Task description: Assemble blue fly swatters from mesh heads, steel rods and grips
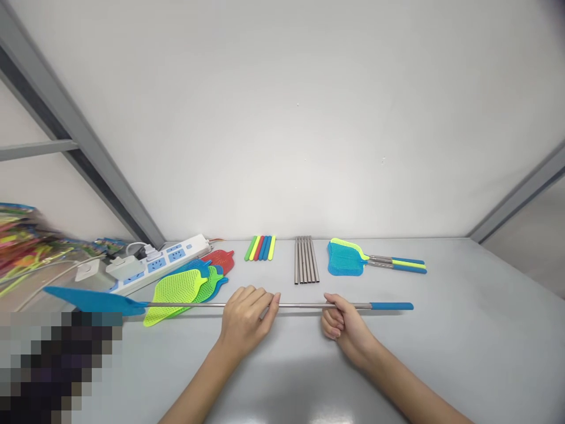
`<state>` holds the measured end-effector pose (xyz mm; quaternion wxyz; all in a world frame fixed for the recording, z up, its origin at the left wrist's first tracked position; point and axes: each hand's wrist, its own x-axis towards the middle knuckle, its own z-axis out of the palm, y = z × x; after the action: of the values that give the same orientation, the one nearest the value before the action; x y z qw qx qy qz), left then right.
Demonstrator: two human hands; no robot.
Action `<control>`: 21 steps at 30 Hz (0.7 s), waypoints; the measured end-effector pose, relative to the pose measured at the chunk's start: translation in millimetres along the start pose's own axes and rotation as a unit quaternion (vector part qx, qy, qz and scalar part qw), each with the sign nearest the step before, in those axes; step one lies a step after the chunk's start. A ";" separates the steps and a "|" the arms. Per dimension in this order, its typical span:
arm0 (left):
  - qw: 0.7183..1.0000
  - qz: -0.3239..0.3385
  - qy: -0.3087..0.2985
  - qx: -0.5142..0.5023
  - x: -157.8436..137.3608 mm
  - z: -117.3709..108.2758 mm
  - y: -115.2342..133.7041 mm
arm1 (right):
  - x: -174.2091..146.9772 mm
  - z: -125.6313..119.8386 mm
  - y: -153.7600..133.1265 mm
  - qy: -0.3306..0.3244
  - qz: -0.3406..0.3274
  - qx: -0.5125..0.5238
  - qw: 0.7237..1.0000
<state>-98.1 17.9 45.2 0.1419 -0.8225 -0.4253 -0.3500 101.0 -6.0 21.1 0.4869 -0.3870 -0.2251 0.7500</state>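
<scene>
A long fly swatter point(295, 305) lies level across the view, its telescopic metal rod drawn out. Its blue paddle is at the left end and a blue grip at the right end. My left hand point(248, 318) is closed over the rod left of centre. Closer to the blue grip, my right hand point(346, 327) is closed round the rod, thumb on top. Behind the rod on the left lie loose swatter paddles point(179, 290) in yellow-green, green, blue and red, overlapping one another.
Coloured handle grips point(260, 248) and metal rods point(306, 260) lie in rows along the back. Collapsed swatters point(348, 259) with blue and yellow-green parts rest right of them. A white power strip point(159, 265) with plugs and cables stands at left, beside colourful bagged goods point(35, 247).
</scene>
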 end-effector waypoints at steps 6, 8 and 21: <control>1.000 0.009 -0.015 -0.002 -0.6 2.9 -0.1 | 4.4 -1.8 1.5 0.010 0.011 0.034 0.999; 1.000 0.005 -0.015 -0.012 -0.9 3.2 1.1 | 4.9 -2.3 0.8 0.007 0.013 0.045 0.999; 0.991 0.054 -0.007 -0.126 -4.2 4.4 20.0 | 6.3 -5.5 -0.8 -0.003 0.014 0.077 0.997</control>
<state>-81.7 5.8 40.4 0.0530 -0.8577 -0.3341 -0.3872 104.4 -0.1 16.2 0.5042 -0.3491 -0.1627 0.7730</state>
